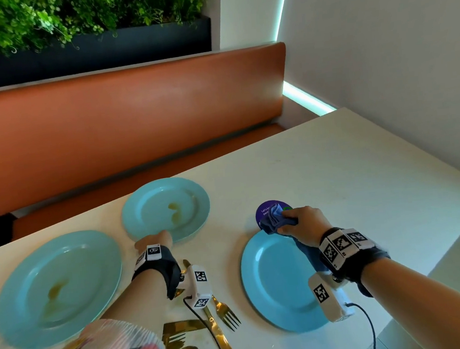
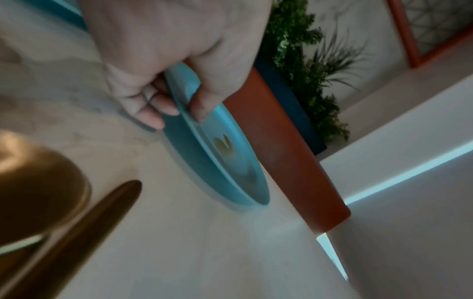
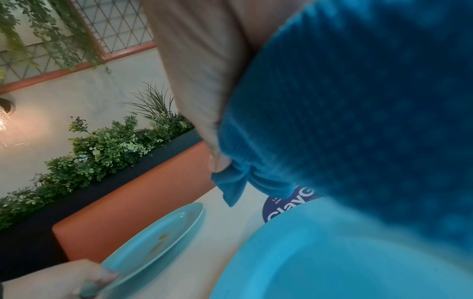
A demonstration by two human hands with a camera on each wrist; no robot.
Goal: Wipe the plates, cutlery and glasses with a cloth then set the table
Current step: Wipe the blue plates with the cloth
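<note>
The white table fills the near half of the head view, with an orange bench behind it at 12 o'clock. The biggest blue plate, with a yellow smear, sits at 9 o'clock. A clean blue plate sits at 4 o'clock. A smaller smeared plate lies in the middle. The left hand pinches its near rim, thumb on top and fingers under. The right hand is closed tight around a bunched blue cloth, above a purple coaster. Gold cutlery lies at 6 o'clock.
</note>
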